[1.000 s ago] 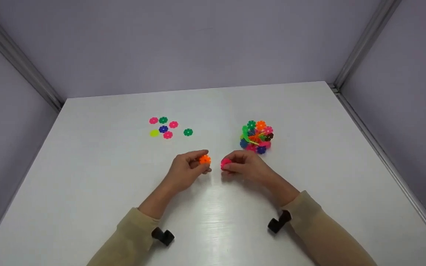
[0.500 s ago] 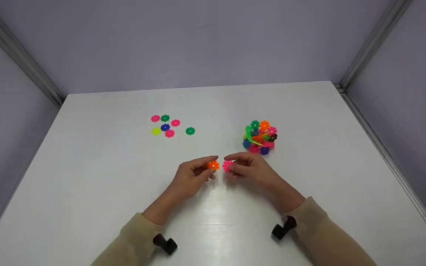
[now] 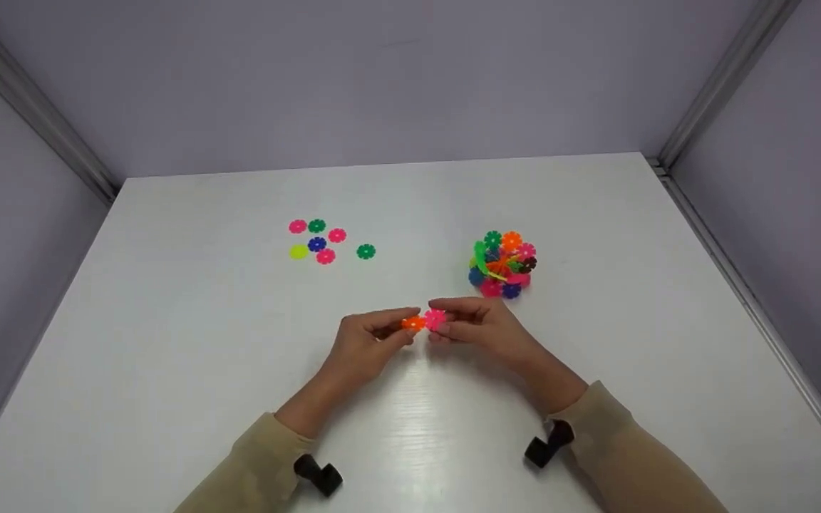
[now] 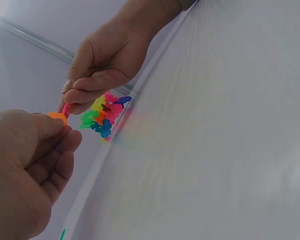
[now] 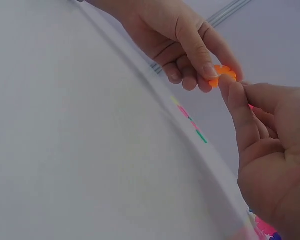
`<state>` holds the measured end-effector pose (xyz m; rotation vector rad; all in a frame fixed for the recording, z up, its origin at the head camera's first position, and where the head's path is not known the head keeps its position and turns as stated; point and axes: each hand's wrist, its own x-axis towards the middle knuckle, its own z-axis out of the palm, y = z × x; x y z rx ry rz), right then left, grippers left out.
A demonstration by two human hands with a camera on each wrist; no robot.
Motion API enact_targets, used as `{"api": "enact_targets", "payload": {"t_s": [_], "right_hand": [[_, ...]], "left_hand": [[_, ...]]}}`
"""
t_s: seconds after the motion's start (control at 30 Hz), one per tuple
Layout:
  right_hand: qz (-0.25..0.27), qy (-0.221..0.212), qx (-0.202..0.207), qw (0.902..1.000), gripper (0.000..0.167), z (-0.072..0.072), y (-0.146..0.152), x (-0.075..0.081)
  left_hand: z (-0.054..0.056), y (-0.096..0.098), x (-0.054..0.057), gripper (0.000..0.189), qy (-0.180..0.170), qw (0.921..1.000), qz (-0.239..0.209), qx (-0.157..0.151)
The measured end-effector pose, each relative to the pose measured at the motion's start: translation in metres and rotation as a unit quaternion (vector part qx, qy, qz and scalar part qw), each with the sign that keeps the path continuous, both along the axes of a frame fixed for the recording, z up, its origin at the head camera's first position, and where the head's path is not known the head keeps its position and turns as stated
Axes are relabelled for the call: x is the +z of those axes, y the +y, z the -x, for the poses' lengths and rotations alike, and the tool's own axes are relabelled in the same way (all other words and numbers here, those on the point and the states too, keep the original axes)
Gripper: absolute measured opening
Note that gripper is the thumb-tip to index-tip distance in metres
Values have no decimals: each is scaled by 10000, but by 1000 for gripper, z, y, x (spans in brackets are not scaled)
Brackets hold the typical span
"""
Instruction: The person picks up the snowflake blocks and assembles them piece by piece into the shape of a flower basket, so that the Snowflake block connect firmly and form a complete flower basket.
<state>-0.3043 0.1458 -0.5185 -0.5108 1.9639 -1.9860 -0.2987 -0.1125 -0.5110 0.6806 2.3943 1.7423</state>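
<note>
In the head view my left hand (image 3: 364, 345) pinches an orange flower-shaped disc (image 3: 413, 324) between thumb and fingers. My right hand (image 3: 485, 324) holds a pink flower-shaped disc (image 3: 434, 319) the same way. The two discs meet edge to edge between the hands, the orange one tilted flatter and the pink one facing up more. From the left wrist, the pink disc (image 4: 65, 110) shows edge-on against the orange disc (image 4: 59, 118). In the right wrist view the orange disc (image 5: 224, 75) shows between the fingertips, while the pink one is mostly hidden behind my right fingers.
Beyond my right hand stands a multicoloured cluster of joined flower discs (image 3: 502, 265). Loose discs lie at the back left, among them a yellow one (image 3: 298, 251), a blue one (image 3: 317, 244) and a green one (image 3: 366, 251). Walls enclose the white table (image 3: 204, 320) at back and sides.
The hands have come together, closing the gap between the discs. My left hand has shifted right and tilted the orange disc, which now meets the pink one.
</note>
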Motion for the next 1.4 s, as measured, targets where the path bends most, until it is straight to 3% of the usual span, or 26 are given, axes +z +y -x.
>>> {"api": "enact_targets", "payload": {"t_s": [0.43, 0.63, 0.87, 1.23, 1.4], "right_hand": [[-443, 237, 67, 9987, 39, -2, -2, 0], [-574, 129, 16, 9983, 39, -5, -4, 3], [-479, 29, 1, 9988, 40, -6, -7, 1], [-97, 170, 320, 9993, 35, -5, -8, -2], [-273, 215, 349, 9988, 31, -4, -8, -3]], "left_hand": [[-11, 0, 1, 34, 66, 10000, 51, 19], [-14, -1, -1, 34, 80, 9999, 57, 108], [-17, -2, -3, 33, 273, 9995, 43, 125], [-15, -2, -5, 29, 616, 9979, -183, -48], [-14, -2, -5, 31, 629, 9980, -2, -39]]}}
